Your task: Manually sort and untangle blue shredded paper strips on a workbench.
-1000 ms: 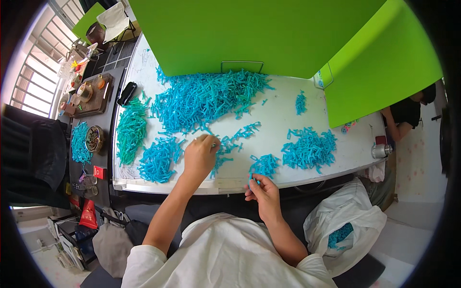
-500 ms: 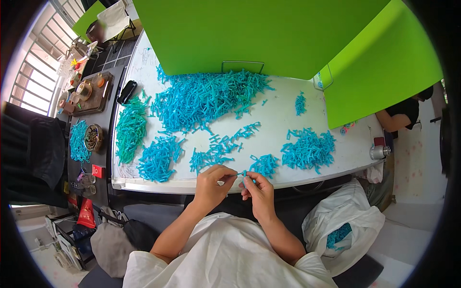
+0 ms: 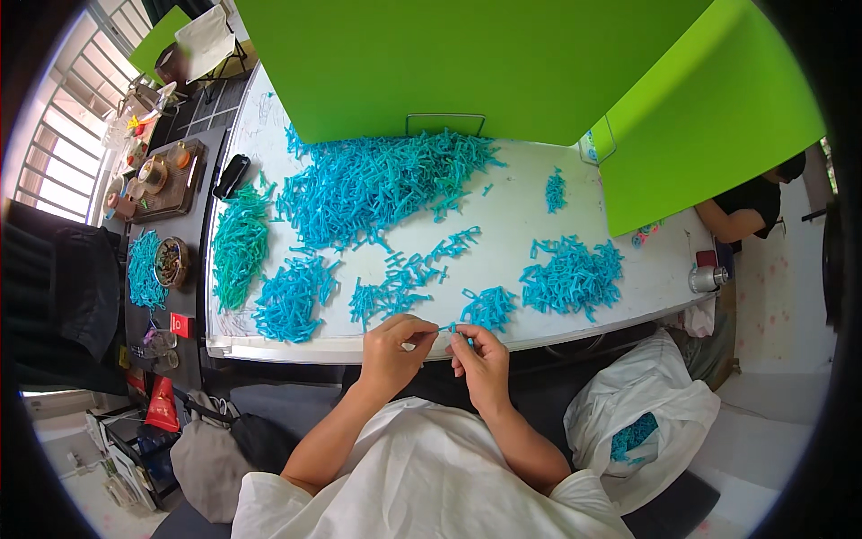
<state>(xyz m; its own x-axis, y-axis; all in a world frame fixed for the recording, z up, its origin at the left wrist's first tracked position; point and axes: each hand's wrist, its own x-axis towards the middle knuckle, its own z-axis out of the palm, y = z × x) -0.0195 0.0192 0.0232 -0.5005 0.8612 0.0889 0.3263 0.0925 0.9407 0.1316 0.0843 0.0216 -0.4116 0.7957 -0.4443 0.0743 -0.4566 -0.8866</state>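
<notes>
Moved since the first frame: left hand, down from the loose pieces at centre to beside the right hand; against the second frame, the pose is nearly unchanged.

Green panel, upright, across the top of the frame. White table, mid-frame. White bag, lower right, mouth open, blue pieces inside. Main heap, blue with some green, upper centre, against the panel's foot. Right heap, blue, right of centre. Green heap, left of centre. Left heap, blue, just below it. Hands: lower centre, at the table's near edge, fingertips almost meeting, both pinched on one item. Small heap, blue, just above the right hand. Held piece, blue, between the two hands' fingertips; finer form too small to tell.
</notes>
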